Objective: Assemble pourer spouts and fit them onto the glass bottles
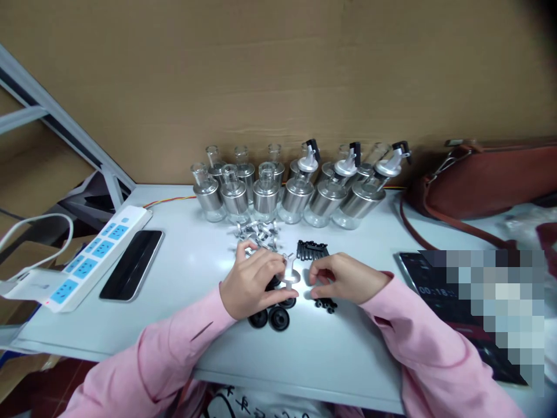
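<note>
Between the thumb and fingers of my left hand [256, 278] is a silver pourer spout [290, 273], held upright over the table. My right hand [342, 277] is just to its right, with thumb and forefinger curved and apart and nothing visible between them. Black round caps [279, 318] lie below my left hand, which hides some of them. More silver spouts [261, 231] are heaped behind it. A row of black levers [312, 249] lies beyond my right hand, and small black parts [326, 305] lie partly under it.
Glass bottles with metal sleeves [235, 197] stand in rows at the back; three at the right carry pourers [347, 166]. At left are a power strip [102, 249] and a phone [133, 265]. A brown bag [491, 180] and a tablet-like screen [435, 284] lie at right.
</note>
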`<state>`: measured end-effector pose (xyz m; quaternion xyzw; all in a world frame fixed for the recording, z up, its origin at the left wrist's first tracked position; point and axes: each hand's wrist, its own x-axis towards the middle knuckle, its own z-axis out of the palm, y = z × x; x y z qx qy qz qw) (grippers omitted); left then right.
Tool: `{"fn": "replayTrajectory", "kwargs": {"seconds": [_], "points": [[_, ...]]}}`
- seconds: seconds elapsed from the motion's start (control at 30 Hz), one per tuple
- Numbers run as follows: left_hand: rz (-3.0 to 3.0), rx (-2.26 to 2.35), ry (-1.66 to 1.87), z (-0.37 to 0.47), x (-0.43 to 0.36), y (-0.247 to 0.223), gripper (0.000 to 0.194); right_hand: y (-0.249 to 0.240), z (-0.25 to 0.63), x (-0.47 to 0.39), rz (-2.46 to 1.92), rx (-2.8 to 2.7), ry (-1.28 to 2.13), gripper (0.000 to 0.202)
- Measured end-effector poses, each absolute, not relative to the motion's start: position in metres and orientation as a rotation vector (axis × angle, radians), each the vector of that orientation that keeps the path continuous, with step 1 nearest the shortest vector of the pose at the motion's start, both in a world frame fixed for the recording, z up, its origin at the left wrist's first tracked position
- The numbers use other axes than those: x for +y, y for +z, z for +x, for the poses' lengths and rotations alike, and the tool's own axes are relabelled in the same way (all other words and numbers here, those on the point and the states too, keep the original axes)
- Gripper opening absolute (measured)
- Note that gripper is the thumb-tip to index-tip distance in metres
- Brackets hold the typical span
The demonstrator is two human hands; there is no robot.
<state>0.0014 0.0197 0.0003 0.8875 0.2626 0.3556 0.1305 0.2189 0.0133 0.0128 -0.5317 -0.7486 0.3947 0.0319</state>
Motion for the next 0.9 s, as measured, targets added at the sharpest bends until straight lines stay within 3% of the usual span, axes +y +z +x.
{"fn": "replayTrajectory", "kwargs": {"seconds": [0.4, 0.6, 0.9], "points": [[2.643, 0.733, 1.127, 0.003, 0.019, 0.001, 0.025, 0.004, 0.209, 0.013, -1.615, -2.099, 1.129, 0.020], [2.617, 0.725, 1.160, 0.005, 0.017, 0.002, 0.022, 0.016, 0.205, 0.009, -1.222, -1.451, 1.413, 0.025], [2.599, 0.717, 1.175, 0.005, 0.018, 0.001, 0.023, 0.003, 0.194, 0.007, -1.031, -1.065, 1.574, 0.031]]}}
